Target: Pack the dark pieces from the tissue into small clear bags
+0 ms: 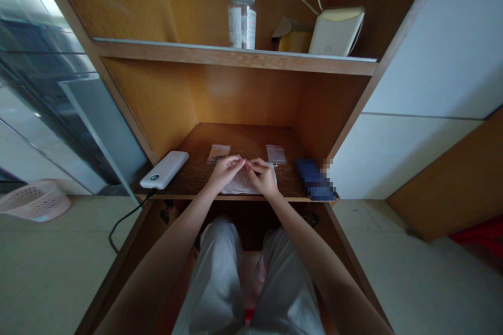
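My left hand (227,170) and my right hand (262,175) meet over the brown shelf, fingertips pinched together. A thin, small item seems to poke out at the left fingertips, too small to name. Beneath both hands lies a whitish, crumpled sheet (238,187), cloth or plastic, partly covered by them. Just behind my left hand is a small clear zip bag (220,151) with small dark bits at its lower edge. Another small clear zip bag (276,154) rests behind my right hand; its contents do not show clearly.
A white power bank (165,170) with a black cable (124,218) sits at the shelf's left. To the right lies a blurred dark-blue object (316,180). The upper shelf holds a clear jar (242,18) and a cream-coloured device (336,30). A basket (35,201) stands on the floor.
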`<state>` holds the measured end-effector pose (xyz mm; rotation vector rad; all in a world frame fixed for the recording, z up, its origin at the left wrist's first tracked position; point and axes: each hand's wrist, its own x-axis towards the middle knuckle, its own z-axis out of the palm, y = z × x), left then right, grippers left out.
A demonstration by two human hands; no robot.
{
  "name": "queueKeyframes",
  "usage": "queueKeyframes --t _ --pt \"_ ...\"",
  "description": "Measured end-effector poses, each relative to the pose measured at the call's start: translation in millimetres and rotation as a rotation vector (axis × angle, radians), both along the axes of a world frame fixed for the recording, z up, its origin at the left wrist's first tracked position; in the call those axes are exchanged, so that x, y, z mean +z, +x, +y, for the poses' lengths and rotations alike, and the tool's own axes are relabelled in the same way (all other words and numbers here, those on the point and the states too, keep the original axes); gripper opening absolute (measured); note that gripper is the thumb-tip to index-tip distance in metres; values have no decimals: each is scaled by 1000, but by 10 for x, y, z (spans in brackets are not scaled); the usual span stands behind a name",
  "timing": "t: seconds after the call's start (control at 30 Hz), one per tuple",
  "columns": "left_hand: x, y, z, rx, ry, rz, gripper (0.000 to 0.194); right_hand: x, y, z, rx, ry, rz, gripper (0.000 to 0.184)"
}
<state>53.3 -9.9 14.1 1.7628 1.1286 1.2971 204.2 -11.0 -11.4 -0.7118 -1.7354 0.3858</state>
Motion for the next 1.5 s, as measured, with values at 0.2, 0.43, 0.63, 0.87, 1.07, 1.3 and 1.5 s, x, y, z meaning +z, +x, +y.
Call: queueKeyframes --t 0.2,0.43,0.63,0.87,1.07,1.3,1.5 --pt "-82 -60 61 1 43 26 32 53 4 -42 46 4 -1 23" --pt "-45 -73 40 -50 84 109 31 60 13 -40 43 -31 -32 22" --pt "13 -23 -2 -3 150 215 12 28 7 -6 33 -45 -47 21" --pt "84 49 -80 79 211 411 8 27 0 -12 -31 -39 -96 19" --pt "215 110 -193 152 256 525 13 -12 21 29 -178 -144 -31 18" --pt "289 102 -231 192 280 531 10 -19 19 33 -287 -153 -9 18" --pt "250 49 -179 166 252 467 9 -4 2 -35 -132 -65 -32 9"
